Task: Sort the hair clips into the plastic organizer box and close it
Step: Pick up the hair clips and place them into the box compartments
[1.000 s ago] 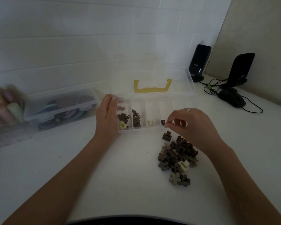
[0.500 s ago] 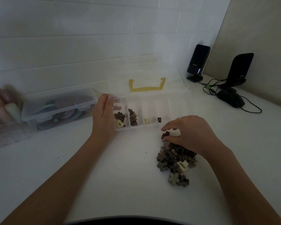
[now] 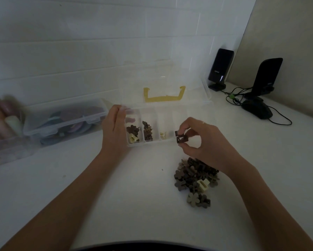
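Note:
A clear plastic organizer box stands open on the white table, its lid with a yellow handle leaning back. Its left compartments hold brown clips and a few cream ones. My left hand grips the box's left end. My right hand pinches a dark brown square hair clip at the box's front edge, over the fourth compartment. A pile of brown, grey and cream hair clips lies on the table just below that hand.
A closed clear box of round coloured items sits at the left, with a blurred container of pastel things beyond it. Two black speakers, a black mouse and cables occupy the back right corner.
My right hand dropped to the pile, took a dark square clip, and lifted it up to the box's front edge. My left hand stayed on the box.

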